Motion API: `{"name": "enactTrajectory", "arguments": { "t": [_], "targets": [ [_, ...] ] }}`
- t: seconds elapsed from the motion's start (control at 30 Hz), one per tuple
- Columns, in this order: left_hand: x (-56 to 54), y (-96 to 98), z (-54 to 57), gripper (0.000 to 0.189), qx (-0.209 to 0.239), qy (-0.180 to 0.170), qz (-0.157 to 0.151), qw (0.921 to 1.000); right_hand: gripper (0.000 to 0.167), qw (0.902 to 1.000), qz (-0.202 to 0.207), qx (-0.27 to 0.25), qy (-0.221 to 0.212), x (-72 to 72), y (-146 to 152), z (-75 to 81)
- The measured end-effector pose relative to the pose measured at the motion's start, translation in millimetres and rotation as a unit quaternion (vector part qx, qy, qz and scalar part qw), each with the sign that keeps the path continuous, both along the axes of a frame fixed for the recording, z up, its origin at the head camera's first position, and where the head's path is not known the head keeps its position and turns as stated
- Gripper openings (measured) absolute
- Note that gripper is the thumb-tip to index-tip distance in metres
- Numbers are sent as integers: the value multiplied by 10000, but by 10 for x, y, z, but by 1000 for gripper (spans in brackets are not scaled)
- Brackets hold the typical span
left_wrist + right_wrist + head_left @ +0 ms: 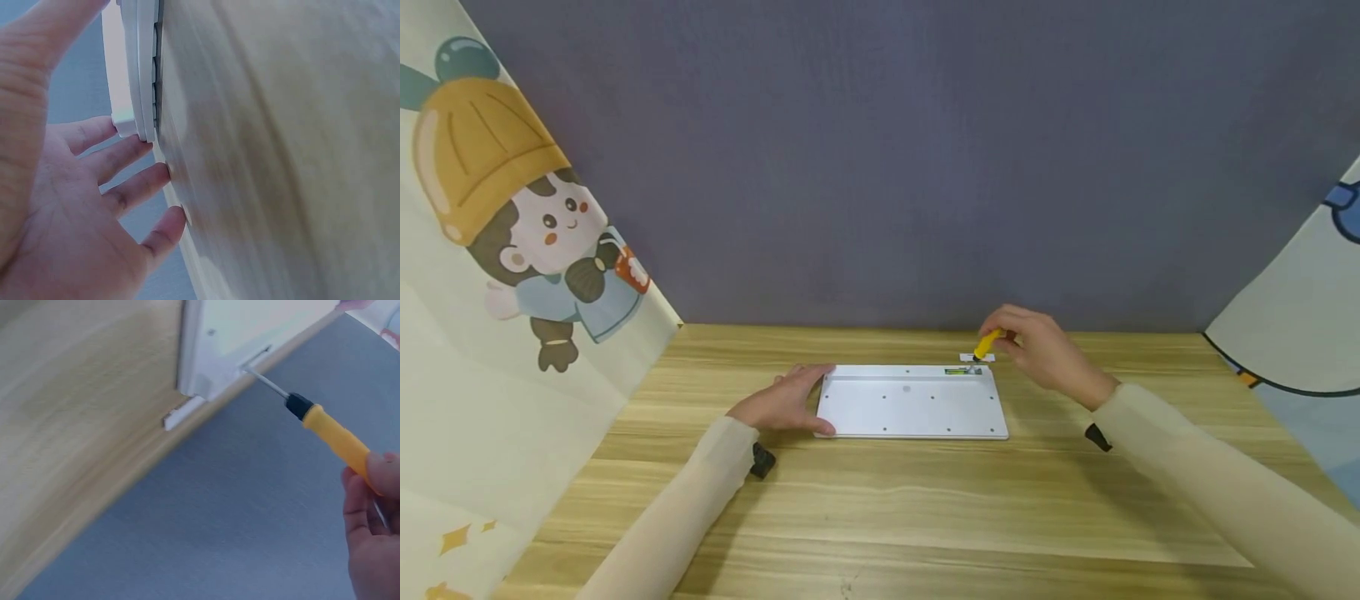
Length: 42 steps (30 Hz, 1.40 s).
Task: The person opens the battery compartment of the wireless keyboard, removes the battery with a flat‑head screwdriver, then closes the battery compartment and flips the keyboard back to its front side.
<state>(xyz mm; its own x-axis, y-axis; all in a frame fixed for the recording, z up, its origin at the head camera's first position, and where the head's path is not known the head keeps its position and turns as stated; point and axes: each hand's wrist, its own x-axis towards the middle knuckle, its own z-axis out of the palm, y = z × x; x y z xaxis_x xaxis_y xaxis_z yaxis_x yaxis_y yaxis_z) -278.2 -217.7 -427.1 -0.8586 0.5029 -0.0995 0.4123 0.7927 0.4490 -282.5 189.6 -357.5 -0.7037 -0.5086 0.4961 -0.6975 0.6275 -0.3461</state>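
A white keyboard (910, 410) lies face down on the wooden table, small screws dotted over its back. My left hand (784, 402) holds its left end, thumb at the near corner and fingers at the far one. In the left wrist view, the fingertips (134, 147) meet the keyboard's edge and the table. Between thumb and fingers, my right hand (1045, 354) grips a screwdriver with a yellow handle (337, 439). Its metal tip reaches into the open battery slot (962, 372) at the far right, where a green battery shows.
A small white cover strip (976, 357) lies just behind the keyboard's far right corner. Close behind it, the wooden table (880, 517) ends at a grey-blue panel (880, 167). Printed cartoon sheets (550, 225) flank the table at the left and right.
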Motion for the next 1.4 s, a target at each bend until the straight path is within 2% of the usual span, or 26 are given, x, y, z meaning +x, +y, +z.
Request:
{"name": "enactTrajectory", "arguments": {
  "t": [0.1, 0.2, 0.5, 0.73, 1.17, 1.4],
  "targets": [
    [8, 5, 7, 114, 13, -54, 32, 10000, 26, 9996, -182, 21, -192, -51, -5, 50],
    [16, 4, 16, 114, 22, -99, 48, 9999, 22, 9975, -540, -4, -458, -105, 74, 53],
    [15, -22, 14, 114, -19, -39, 60, 10000, 18, 9833, -1308, -216, -1248, -179, 505, -156],
    [26, -18, 15, 114, -43, -53, 101, 9999, 18, 9787, -1365, -366, -1489, -216, 616, -293],
    [0, 2, -7, 115, 38, -66, 101, 9999, 21, 9743, -1347, -461, -1745, -221, 674, -395],
    [-14, 21, -11, 115, 52, -96, 96, 9999, 23, 9819, -1332, -562, -1225, -215, 710, -444]
  ]
}}
